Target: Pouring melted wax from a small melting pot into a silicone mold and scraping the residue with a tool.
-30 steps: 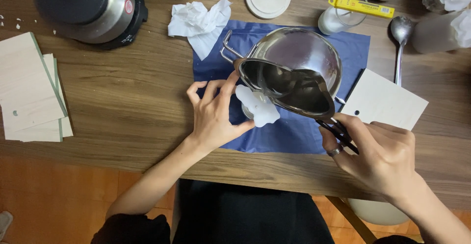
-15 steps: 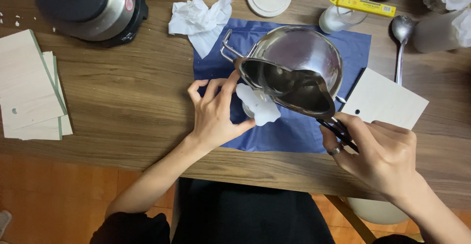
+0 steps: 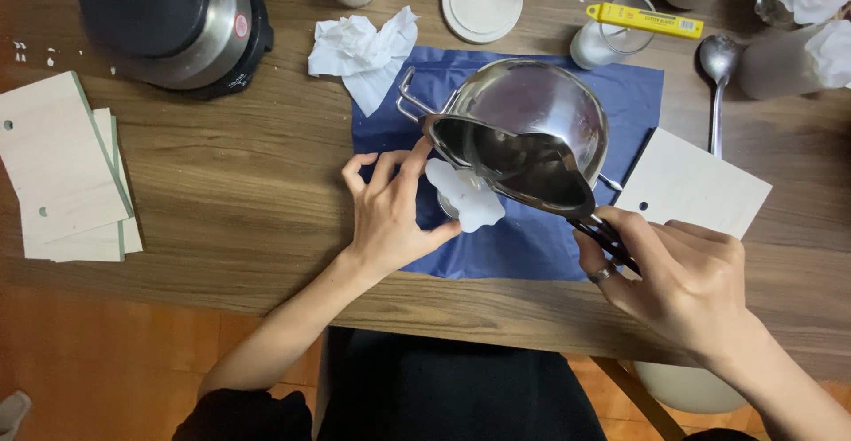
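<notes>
One steel pouring pot [image 3: 523, 153], tilted over one blue mat [image 3: 523, 237], is gripped by its black handle in the right hand [image 3: 683, 277]. The left hand [image 3: 390, 210] clasps one white mould [image 3: 465, 195] under its spout. Three pale boards lie on the bench [image 3: 222, 193].

A wooden table [image 3: 230, 184] with a streaked brown grain fills most of the view, evenly lit (no hard shadows). Below its near edge shows an orange-brown wooden floor [image 3: 106, 343]. A slanted wooden leg [image 3: 631, 391] of some furniture stands under the table's near right corner.
</notes>
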